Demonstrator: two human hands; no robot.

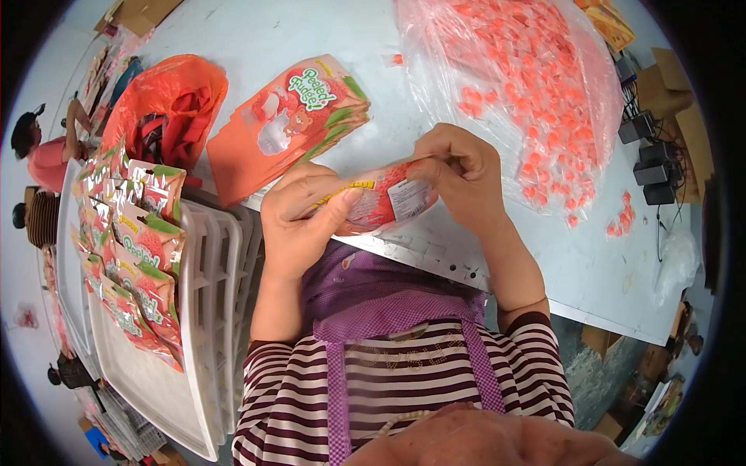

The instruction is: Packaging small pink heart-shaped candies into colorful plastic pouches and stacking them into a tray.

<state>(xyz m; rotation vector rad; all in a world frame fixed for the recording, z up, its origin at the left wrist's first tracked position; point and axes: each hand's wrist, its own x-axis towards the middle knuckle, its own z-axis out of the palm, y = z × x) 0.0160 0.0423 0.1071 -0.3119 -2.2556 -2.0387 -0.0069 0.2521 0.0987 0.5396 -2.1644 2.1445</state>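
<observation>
A red candy pouch [377, 206] is held level above the table's near edge, its back with a white label turned up. My left hand [299, 221] grips one end, thumb on top and fingers behind. At the other end my right hand [458, 167] pinches the pouch near its corner. Whether the pouch is sealed or what is inside, I cannot tell. Just beyond my left hand lies a stack of flat red pouches [256, 147] with a bear picture and green corners. Past my right hand, a large clear plastic bag [447, 74] spreads open with many small wrapped red candies.
Filled pouches [144, 241] lie on a stack of white plastic trays [198, 365] at my left. An orange bag [155, 85] with red material stands behind them. Some loose candies [620, 217] and black power adapters [657, 163] are at the right. Other people [50, 151] are far left.
</observation>
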